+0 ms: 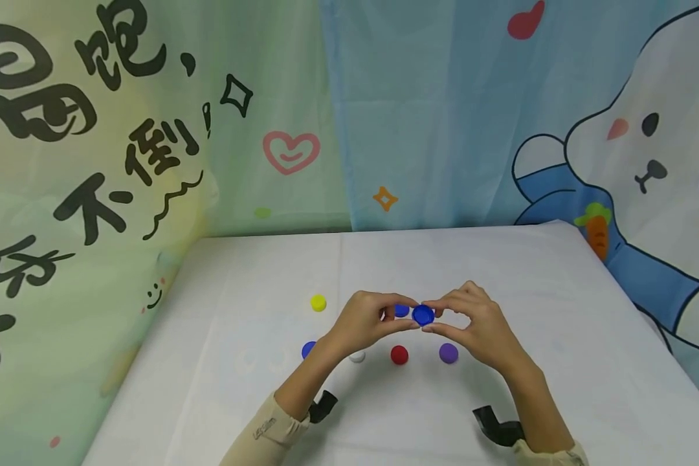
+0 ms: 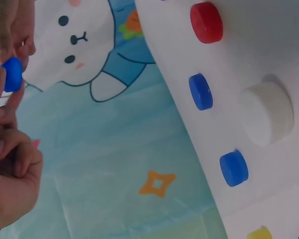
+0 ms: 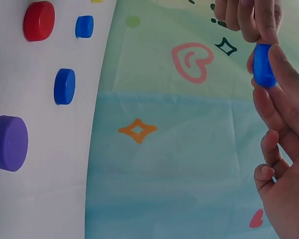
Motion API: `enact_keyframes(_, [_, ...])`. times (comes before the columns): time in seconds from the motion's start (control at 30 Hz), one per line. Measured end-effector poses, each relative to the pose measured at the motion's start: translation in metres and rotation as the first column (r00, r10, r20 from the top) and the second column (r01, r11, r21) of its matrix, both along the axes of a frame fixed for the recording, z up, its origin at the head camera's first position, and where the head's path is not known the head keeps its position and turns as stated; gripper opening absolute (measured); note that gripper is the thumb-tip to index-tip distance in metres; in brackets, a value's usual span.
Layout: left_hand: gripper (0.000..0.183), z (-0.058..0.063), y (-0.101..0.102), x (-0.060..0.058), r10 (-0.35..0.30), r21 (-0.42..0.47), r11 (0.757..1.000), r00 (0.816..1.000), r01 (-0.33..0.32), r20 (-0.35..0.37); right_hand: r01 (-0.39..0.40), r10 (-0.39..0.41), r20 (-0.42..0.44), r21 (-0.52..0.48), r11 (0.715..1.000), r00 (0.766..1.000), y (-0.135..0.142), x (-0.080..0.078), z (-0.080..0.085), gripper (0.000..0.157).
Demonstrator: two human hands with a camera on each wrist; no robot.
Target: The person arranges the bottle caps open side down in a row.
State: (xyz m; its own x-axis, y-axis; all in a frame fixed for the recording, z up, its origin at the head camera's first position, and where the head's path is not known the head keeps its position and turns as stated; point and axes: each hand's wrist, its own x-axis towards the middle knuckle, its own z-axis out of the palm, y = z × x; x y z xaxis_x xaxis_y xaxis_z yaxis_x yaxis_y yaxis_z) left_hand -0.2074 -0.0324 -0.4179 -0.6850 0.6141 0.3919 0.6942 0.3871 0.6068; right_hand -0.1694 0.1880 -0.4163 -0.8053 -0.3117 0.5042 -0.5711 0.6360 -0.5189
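A blue bottle cap (image 1: 423,315) is held up over the white table, pinched from both sides by thumb and index fingertips. The left hand (image 1: 364,318) grips its left edge, and the right hand (image 1: 482,323) grips its right edge. In the left wrist view the blue cap stands on edge between the fingers, with the left hand (image 2: 15,172) below it. The right wrist view has the right hand (image 3: 289,174) under the same cap (image 3: 264,65), the other hand coming from above.
On the table lie a red cap (image 1: 399,355), a purple cap (image 1: 448,353), a yellow cap (image 1: 318,303) and a white cap (image 2: 267,113). Blue caps (image 2: 201,92) sit there too, one partly behind the left forearm in the head view. A printed curtain (image 1: 419,116) hangs behind.
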Motion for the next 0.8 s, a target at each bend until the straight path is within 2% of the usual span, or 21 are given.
enact_keyframes(0.07, [0.032, -0.0016, -0.0008, -0.0004, -0.001, 0.038, 0.999, 0.994, -0.004, 0.111, 0.004, -0.004, -0.006, 0.006, 1.000, 1.000, -0.0007, -0.0003, -0.0001, 0.035])
enact_keyframes(0.13, [0.031, -0.0034, -0.0016, -0.0014, 0.012, 0.068, 0.997, 0.968, -0.030, 0.253, 0.003, -0.003, -0.013, 0.013, 1.000, 1.000, -0.0013, -0.0010, -0.0007, 0.036])
enact_keyframes(0.17, [0.030, -0.0043, -0.0018, -0.0017, 0.020, 0.084, 0.995, 0.944, -0.050, 0.328, 0.000, 0.000, -0.013, 0.014, 1.000, 1.000, -0.0017, -0.0014, -0.0010, 0.036])
enact_keyframes(0.27, [0.026, -0.0068, -0.0016, -0.0015, 0.046, 0.105, 0.987, 0.848, -0.118, 0.528, -0.005, 0.005, -0.010, 0.021, 1.000, 1.000, -0.0027, -0.0021, -0.0024, 0.036])
enact_keyframes(0.33, [0.024, -0.0076, -0.0004, -0.0008, 0.051, 0.105, 0.984, 0.792, -0.145, 0.608, -0.006, 0.006, -0.003, 0.024, 1.000, 1.000, -0.0035, -0.0017, -0.0023, 0.036])
enact_keyframes(0.4, [0.022, -0.0079, 0.0010, 0.0004, 0.045, 0.111, 0.981, 0.751, -0.156, 0.659, -0.003, 0.003, 0.000, 0.026, 1.000, 1.000, -0.0043, -0.0009, -0.0017, 0.035])
enact_keyframes(0.5, [0.021, -0.0071, 0.0028, 0.0014, 0.042, 0.112, 0.980, 0.726, -0.163, 0.687, 0.002, -0.002, 0.002, 0.027, 1.000, 1.000, -0.0053, -0.0001, -0.0010, 0.035])
enact_keyframes(0.57, [0.021, -0.0075, 0.0032, 0.0017, 0.048, 0.109, 0.979, 0.720, -0.170, 0.692, 0.004, -0.004, 0.000, 0.027, 1.000, 1.000, -0.0059, 0.0001, -0.0013, 0.035])
enact_keyframes(0.67, [0.021, -0.0083, 0.0036, 0.0018, 0.057, 0.108, 0.978, 0.719, -0.181, 0.693, 0.010, -0.010, 0.003, 0.026, 1.000, 1.000, -0.0064, 0.0000, -0.0024, 0.035])
enact_keyframes(0.8, [0.021, -0.0092, 0.0041, 0.0017, 0.065, 0.117, 0.974, 0.734, -0.195, 0.676, 0.020, -0.020, 0.015, 0.021, 1.000, 1.000, -0.0066, -0.0001, -0.0034, 0.037])
